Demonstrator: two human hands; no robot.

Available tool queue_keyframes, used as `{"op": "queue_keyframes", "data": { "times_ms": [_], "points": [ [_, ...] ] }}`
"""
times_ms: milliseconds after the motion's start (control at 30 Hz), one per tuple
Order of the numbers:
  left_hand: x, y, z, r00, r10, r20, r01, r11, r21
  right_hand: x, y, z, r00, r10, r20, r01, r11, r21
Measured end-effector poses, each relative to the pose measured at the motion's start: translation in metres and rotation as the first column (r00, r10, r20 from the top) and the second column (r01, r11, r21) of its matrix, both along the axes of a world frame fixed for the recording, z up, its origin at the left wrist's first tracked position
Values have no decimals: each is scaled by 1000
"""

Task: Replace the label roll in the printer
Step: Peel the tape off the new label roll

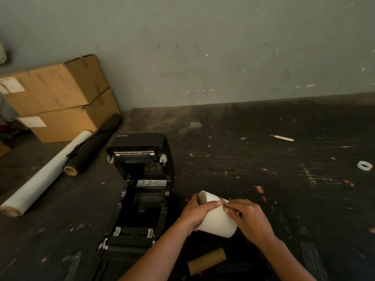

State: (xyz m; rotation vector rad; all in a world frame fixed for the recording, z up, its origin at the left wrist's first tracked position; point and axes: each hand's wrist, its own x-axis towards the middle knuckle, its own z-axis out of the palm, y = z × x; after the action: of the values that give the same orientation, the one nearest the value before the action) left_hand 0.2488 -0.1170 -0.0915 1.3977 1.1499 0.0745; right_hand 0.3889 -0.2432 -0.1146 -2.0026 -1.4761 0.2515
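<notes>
A black label printer (142, 191) sits on the dark worktable with its lid swung up and back; its roll bay looks bare. Just right of it I hold a white label roll (218, 219) with a brown cardboard core, tilted, above the table. My left hand (197, 214) wraps around the roll's left side. My right hand (248, 218) pinches at the roll's top surface, fingertips by a brown strip near its edge. A bare cardboard core (207, 263) lies on the table below my forearms.
Two stacked cardboard boxes (58, 98) stand at the back left. A long white film roll (44, 175) and a black roll (93, 147) lie left of the printer. A small tape ring (364, 165) and a white stick (282, 138) lie at the right.
</notes>
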Motion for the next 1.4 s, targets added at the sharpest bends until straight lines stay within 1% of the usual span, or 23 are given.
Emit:
{"op": "queue_keyframes", "data": {
  "times_ms": [100,200,300,600,800,1133,1267,1400],
  "points": [
    [0,0,1,1000,-7,-2,7,1000,-2,-3,1,-2,999,-32,32,32,999,3],
    [1,0,0,1000,-11,-9,11,1000,10,-4,0,-1,998,-58,-10,58,998,7],
    [0,1,-1,1000,-19,-17,19,1000,16,-4,-3,2,999,-32,-33,32,999,-8],
    [4,2,1,999,-26,-42,27,999,22,-1,0,2,999,-33,27,34,999,-19],
    [1,4,0,998,-42,-44,43,999,16,-1,-2,3,998,-39,-40,39,999,-10],
    [2,5,-1,996,-48,-71,51,998,32,-3,2,2,997,-79,9,79,997,0],
    [0,7,-2,995,-55,-80,57,998,20,-2,-1,2,999,-38,-35,38,999,9],
    [0,5,-2,996,-51,-79,53,998,28,1,0,4,1000,-17,4,17,1000,0]
  ]
}}
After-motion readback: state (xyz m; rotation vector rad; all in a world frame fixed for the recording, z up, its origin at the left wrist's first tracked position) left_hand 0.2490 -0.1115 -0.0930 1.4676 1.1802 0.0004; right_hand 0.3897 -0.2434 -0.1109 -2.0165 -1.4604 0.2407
